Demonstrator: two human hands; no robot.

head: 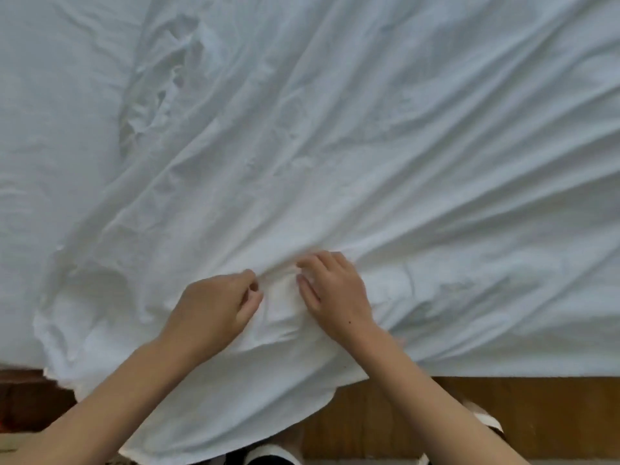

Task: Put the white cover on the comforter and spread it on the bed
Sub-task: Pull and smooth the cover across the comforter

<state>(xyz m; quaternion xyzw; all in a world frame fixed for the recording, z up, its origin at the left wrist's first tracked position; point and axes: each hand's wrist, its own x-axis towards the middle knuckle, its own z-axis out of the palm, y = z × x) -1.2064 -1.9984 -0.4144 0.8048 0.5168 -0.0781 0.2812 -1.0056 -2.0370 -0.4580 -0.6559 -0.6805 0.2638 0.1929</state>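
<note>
Looking at how the white cover (335,146) lies, it's thin, floppy cotton-type stuff, light and full of creases, so my guess is it drags and bunches easily rather than sliding flat. It's spread over most of the bed (43,112), with its near edge spilling off the side toward the person. Left hand (214,307) has its fingers curled in, pinching a fold of the fabric; right hand (335,290) lies just beside it with fingers bent into the same bunched spot, gripping cloth too as far as I can tell. Best place to grab is probably the hem or corners, not the middle. I can't make out the comforter itself. Below the edge there's a wooden bed frame (503,414) or floor, and what look like slippers (483,417).
</note>
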